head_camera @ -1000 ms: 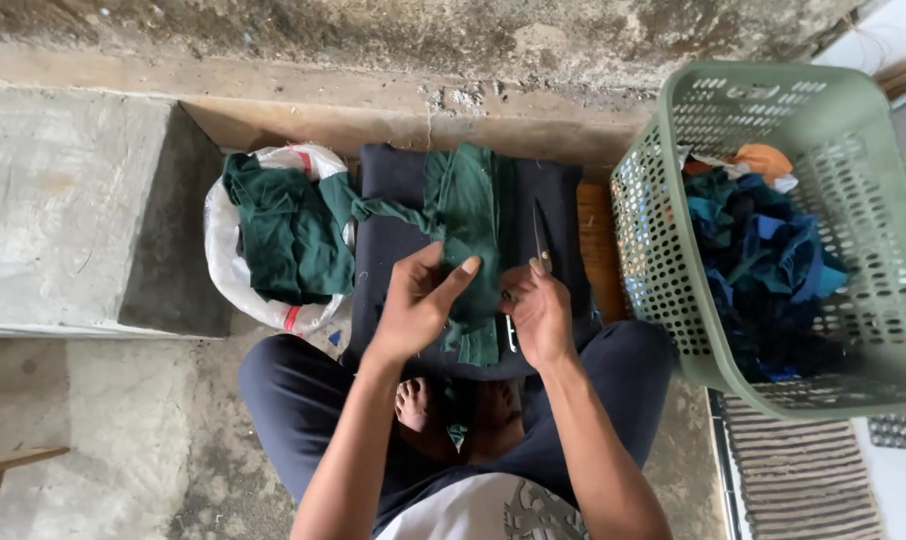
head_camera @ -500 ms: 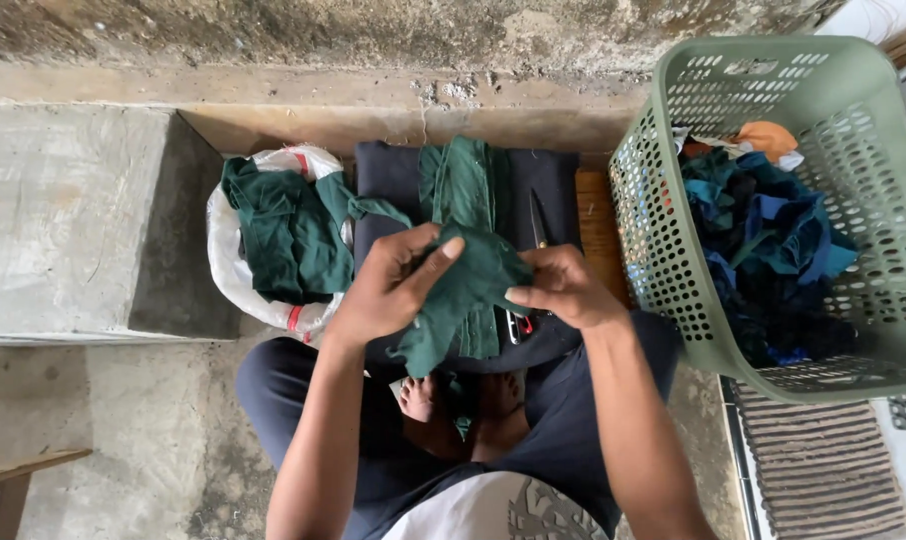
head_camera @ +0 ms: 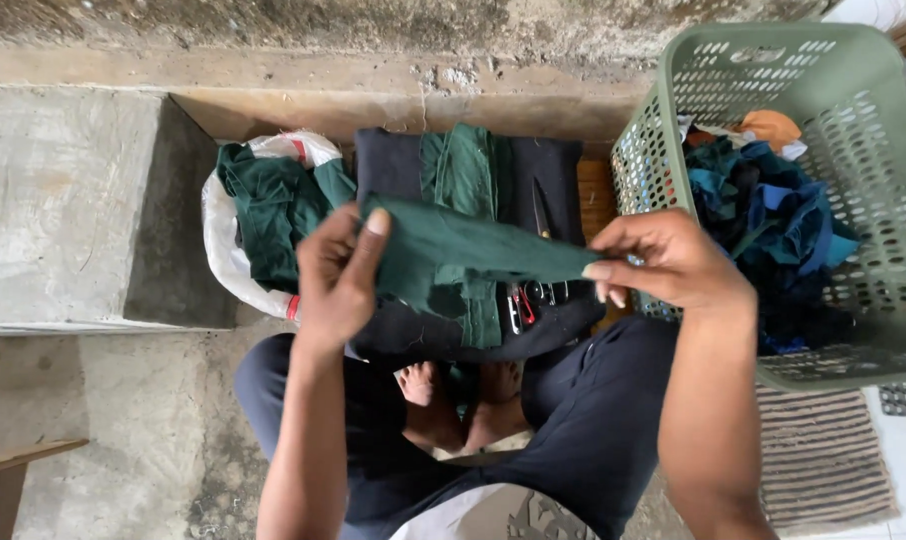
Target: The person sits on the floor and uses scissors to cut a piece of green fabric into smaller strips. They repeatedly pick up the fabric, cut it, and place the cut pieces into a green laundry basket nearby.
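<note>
Head view: the left hand (head_camera: 338,275) and right hand (head_camera: 668,262) each keep a pinching grip on one end of a dark green cloth strip (head_camera: 463,255), stretched between them above a black cloth (head_camera: 533,190). Right of that black cloth stands a green basket (head_camera: 873,130) of clothes; left of it lies a white bag (head_camera: 223,250).
</note>
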